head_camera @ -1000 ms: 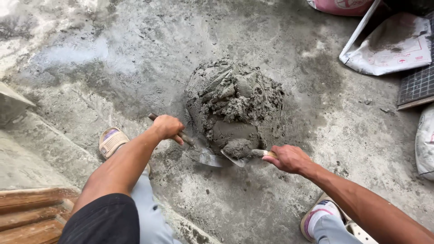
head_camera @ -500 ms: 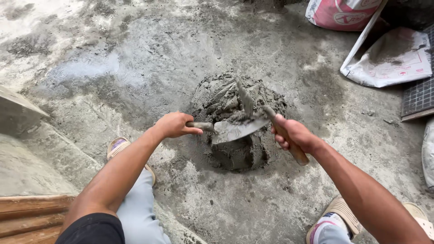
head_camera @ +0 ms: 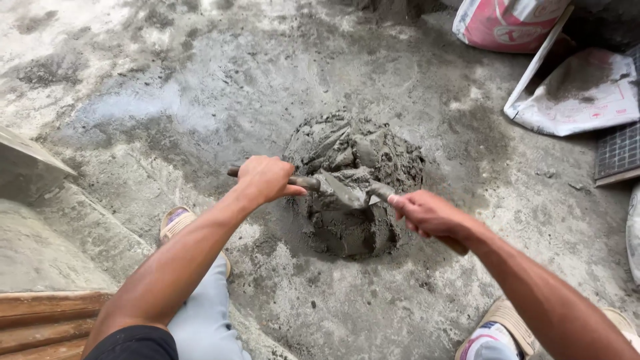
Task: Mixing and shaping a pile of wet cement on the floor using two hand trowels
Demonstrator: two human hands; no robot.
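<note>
A mound of wet grey mortar [head_camera: 353, 220] lies on the concrete floor [head_camera: 200, 100] in front of me. My left hand [head_camera: 267, 177] grips the wooden handle of a trowel [head_camera: 337, 188], whose blade reaches over the top of the mound. My right hand [head_camera: 430, 213] is closed around the handle of a second trowel [head_camera: 381, 191]. That blade meets the first one above the mortar. Both blades are smeared with grey mix.
A pink sack [head_camera: 510, 23] and an opened white sack [head_camera: 583, 93] lie at the top right, next to a dark tile [head_camera: 620, 153]. Wooden planks [head_camera: 47, 323] sit at the bottom left. A grey sloped slab [head_camera: 27, 170] is at the left. My sandalled feet [head_camera: 177, 223] flank the mound.
Both hands lifted their trowels from the mound's near base to its top. The right trowel swung from upright down against the left blade.
</note>
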